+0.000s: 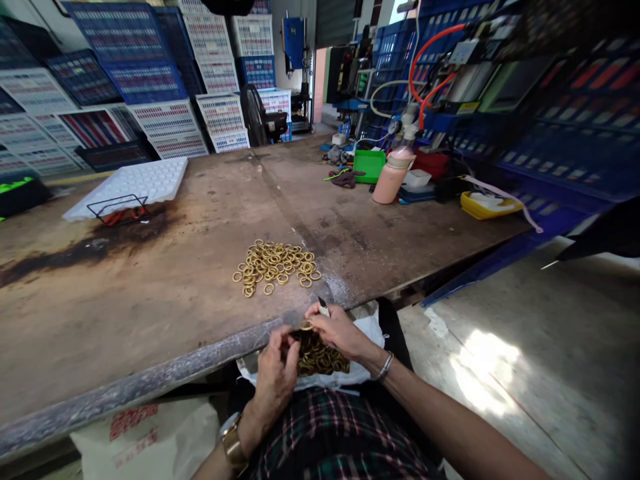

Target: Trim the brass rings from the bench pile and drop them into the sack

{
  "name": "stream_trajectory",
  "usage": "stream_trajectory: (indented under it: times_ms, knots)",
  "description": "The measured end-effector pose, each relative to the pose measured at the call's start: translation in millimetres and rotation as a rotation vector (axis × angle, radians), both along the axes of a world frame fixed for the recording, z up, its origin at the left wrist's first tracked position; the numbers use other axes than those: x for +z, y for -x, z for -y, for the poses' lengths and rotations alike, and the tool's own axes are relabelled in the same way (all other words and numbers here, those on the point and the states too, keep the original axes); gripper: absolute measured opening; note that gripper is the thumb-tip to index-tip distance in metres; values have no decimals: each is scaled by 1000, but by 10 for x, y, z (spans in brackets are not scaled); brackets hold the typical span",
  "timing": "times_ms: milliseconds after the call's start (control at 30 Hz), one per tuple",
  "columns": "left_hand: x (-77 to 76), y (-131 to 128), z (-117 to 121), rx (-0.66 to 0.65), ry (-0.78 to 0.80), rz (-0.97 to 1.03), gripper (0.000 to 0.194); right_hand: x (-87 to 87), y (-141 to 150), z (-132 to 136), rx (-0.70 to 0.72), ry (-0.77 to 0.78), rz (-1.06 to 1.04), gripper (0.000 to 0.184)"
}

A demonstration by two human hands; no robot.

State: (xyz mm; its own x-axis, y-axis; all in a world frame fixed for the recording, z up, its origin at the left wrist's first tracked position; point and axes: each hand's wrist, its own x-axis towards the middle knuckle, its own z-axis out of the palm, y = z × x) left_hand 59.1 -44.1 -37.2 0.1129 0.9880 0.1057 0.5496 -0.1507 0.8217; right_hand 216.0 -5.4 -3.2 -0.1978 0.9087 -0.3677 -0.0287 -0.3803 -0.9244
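Note:
My right hand (339, 331) is closed around a small knife (324, 307) with a pale handle and a dark pointed tip that slants up. A brass-coloured ring (306, 326) shows at its fingertips, between the two hands. Close by on the left, my left hand (277, 365) has its fingers curled together; whatever they may hold is hidden. Beneath both hands, many similar rings (325, 360) lie in a white sack (367, 328) on my lap. Beyond the table's near edge, a loose pile of brass-coloured rings (275, 261) is spread on the wooden tabletop (200, 267).
A pink bottle (392, 179), a green tray (369, 165) and a yellow tray (487, 205) stand toward the right. At the left lie a white moulded tray (145, 183) and a black wire rack (120, 208). Stacked crates (165, 120) line the back.

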Motion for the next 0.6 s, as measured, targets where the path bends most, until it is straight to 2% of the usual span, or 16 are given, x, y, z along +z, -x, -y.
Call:
stream_trajectory:
  times_ms: [67, 133, 267, 467, 600]
  knots:
    - [58, -11, -22, -15, -18, 90, 31, 36, 26, 43, 20, 51, -51, 12]
    - [112, -29, -44, -69, -11, 140, 25, 61, 45, 73, 45, 89, -84, 13]
    - [166, -81, -57, -85, 111, 246, 18, 47, 66, 103, 58, 99, -57, 14]
    - [209, -152, -46, 0, 409, 577, 30, -81, 92, 123, 44, -257, 276, 25]
    - [256, -146, -47, -35, 578, 683, 32, -115, 101, 131, 72, -289, 327, 26]
